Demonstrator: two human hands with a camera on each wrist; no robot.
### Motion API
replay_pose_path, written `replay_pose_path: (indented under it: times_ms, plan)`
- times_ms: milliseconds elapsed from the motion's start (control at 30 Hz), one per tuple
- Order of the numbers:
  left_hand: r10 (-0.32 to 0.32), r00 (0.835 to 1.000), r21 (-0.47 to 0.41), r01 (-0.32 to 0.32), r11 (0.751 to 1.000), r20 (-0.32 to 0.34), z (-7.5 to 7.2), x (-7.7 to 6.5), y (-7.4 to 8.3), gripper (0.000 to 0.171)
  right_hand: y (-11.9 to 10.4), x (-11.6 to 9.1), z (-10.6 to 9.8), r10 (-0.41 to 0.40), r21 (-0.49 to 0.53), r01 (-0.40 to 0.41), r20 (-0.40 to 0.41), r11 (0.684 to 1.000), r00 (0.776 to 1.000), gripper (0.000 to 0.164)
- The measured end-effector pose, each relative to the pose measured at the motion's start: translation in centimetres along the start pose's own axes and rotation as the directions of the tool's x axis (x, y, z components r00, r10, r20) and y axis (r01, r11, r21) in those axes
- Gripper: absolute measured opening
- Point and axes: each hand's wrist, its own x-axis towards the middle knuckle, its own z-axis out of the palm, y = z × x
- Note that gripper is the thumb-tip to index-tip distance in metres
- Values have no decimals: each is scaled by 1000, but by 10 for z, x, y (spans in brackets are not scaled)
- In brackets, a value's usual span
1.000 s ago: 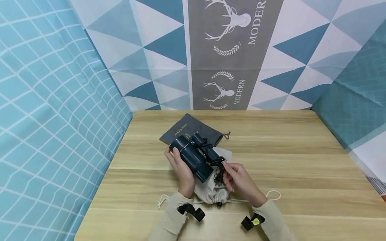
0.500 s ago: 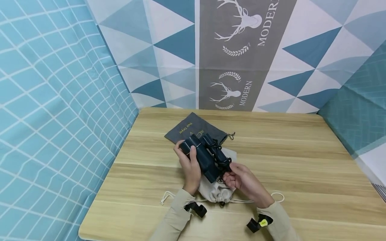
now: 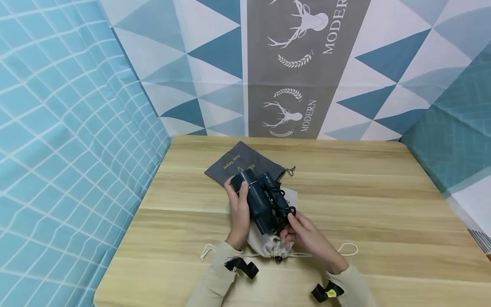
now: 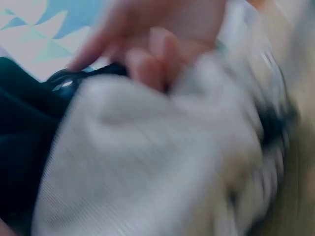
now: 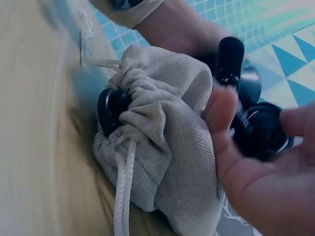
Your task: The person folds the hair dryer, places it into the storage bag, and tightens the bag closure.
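A dark navy hair dryer (image 3: pixel 256 201) with a folded handle is tilted over a beige drawstring bag (image 3: pixel 264 244). My left hand (image 3: pixel 238 213) grips its barrel from the left, thumb on top. Black power cord (image 3: pixel 277 197) is wound around the handle. At the handle's lower end, my right hand (image 3: pixel 307 235) pinches the cord between thumb and fingers. The right wrist view shows the bag's gathered neck, with a black rounded piece (image 5: pixel 111 112) poking out. In the blurred left wrist view, the beige cloth (image 4: pixel 133 157) hides most of the dryer.
Behind the dryer lies a flat dark grey pouch (image 3: pixel 238 161) printed "Hair Dryer". White drawstrings (image 3: pixel 347 249) trail from the beige bag on both sides across the wooden table (image 3: pixel 383 204). Patterned cloth (image 3: pixel 215 64) hangs along the table's back edge.
The hair dryer has turned slightly more upright in my left hand and shifted right over the bag. My right hand stays at the cord, its fingers now closer beneath the handle end.
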Motion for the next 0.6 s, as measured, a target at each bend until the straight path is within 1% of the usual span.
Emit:
replay_pose_path:
  times_ms: [33,67,100,133,167,200,233,267,300,333,400,433,467,500,533,567,600]
  plan:
    - [-58,997,-14,59,998,42,-1,0,2,45,1,-2,1,-24,-1,24,23,1000,999,45]
    - [-121,989,-22,123,992,84,-2,0,3,48,2,-5,1,-51,-1,51,49,999,997,43]
    - [-175,977,-17,179,984,124,-3,0,4,50,4,-8,3,-76,6,76,71,997,995,40]
    - [-216,963,6,218,976,161,-4,0,5,54,5,-10,4,-92,19,91,85,996,992,37]
    - [-244,950,39,241,970,196,-5,1,6,56,6,-12,5,-112,36,109,95,993,989,33]
    - [-252,940,90,237,967,229,-7,3,6,60,8,-14,6,-131,56,126,97,990,987,31]
    - [-249,934,145,218,965,255,-8,5,7,63,8,-16,7,-146,74,140,88,987,985,30]
    - [-232,936,223,175,959,264,-9,7,8,66,9,-17,8,-161,93,154,75,984,984,28]
    - [-202,942,307,115,945,267,-11,11,9,67,10,-18,9,-174,117,166,60,979,983,29]
    - [-163,950,390,48,920,268,-13,14,10,67,11,-19,8,-182,145,174,45,974,982,29]
    - [-78,960,527,-80,846,271,-16,23,12,62,12,-19,7,-202,190,194,21,962,979,29]
    - [-34,963,576,-131,807,268,-18,28,12,57,12,-19,6,-206,206,199,13,958,979,30]
    - [12,965,619,-178,765,264,-21,34,11,52,13,-20,5,-206,222,199,8,955,979,30]
    - [52,962,632,-218,744,270,-23,41,10,46,13,-20,4,-208,235,202,3,951,978,31]
    - [82,959,640,-244,728,272,-25,48,8,39,14,-20,2,-205,246,200,-3,948,979,30]
    - [97,955,645,-262,717,280,-27,55,5,32,14,-20,0,-210,254,204,-5,946,978,31]
    - [102,950,641,-275,716,294,-30,64,1,25,14,-20,-2,-210,262,206,-12,943,978,33]
